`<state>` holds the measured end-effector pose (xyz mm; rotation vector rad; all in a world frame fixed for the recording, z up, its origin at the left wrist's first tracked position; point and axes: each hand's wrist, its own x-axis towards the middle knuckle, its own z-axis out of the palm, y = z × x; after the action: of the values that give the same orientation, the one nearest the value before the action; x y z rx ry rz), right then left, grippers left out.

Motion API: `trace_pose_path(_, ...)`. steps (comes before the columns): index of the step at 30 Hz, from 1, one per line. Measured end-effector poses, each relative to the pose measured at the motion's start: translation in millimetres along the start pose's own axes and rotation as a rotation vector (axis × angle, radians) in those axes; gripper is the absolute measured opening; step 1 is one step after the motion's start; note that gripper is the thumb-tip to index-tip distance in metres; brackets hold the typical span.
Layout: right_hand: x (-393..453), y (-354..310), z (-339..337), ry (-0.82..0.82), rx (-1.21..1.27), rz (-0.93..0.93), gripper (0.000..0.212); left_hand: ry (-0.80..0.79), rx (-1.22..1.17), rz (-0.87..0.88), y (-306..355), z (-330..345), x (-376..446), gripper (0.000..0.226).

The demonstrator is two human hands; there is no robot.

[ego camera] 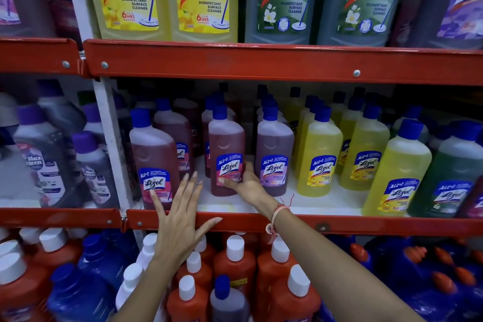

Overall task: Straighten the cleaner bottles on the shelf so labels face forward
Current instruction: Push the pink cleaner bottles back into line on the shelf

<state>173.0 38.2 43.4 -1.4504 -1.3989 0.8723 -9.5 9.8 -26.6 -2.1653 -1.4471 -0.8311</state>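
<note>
- Fingers [192, 180] of the left hand [177, 225] were spread wide and flat, gripping nothing, their tips just beside the lower label of a pink-red cleaner bottle [154, 162] at the shelf's front edge.
- Below those fingers, the palm crossed the red shelf rail [366, 225].
- Right of them, the right hand [245, 185] pinched the base of a second pink-red bottle [226, 154], thumb across the label's lower edge and the other fingers wrapped behind; its label faced forward.
- Touching the back of that hand stood a purple bottle [274, 154], label forward.
- Farther right stood yellow bottles [320, 154], labels forward.
- Beyond the fingertips, more blue-capped bottles filled the rows behind.
</note>
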Motion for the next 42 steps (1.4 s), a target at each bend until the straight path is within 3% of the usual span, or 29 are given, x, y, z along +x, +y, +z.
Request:
trace_pose_path(11, -24, -1, -5, 0.025, -0.101, -0.074, 0.064, 0.003, 0.009, 0.009, -1, 2, -1, 0.088)
trace_pose_path(20, -47, 6, -6, 0.028, -0.173, -0.112, 0.086, -0.009, -0.031, -0.004, -2, 1, -3, 0.088)
trace_pose_path(28, -56, 6, -9, 0.021, -0.148, -0.138, 0.075, -0.027, -0.048, -0.016, 0, -2, -3, 0.088)
trace_pose_path(32, -62, 7, -20, -0.052, -0.073, -0.163, 0.056, -0.027, -0.049, -0.009, 0, -2, -4, 0.088)
trace_pose_path(36, -72, 12, -48, 0.208, 0.029, -0.246, 0.041, -0.014, -0.061, -0.018, 1, -2, -5, 0.088)
trace_pose_path(38, -74, 17, -63, 0.379, -0.046, -0.267, 0.039, -0.019, -0.071, -0.025, 0, 0, -5, 0.088)
trace_pose_path(40, -69, 24, -75, 0.479, -0.196, -0.226, 0.048, -0.038, -0.081, -0.033, 0, 2, -5, 0.087)
trace_pose_path(42, -61, 30, -80, 0.473, -0.310, -0.127, 0.063, -0.046, -0.081, -0.037, -1, 4, -5, 0.087)
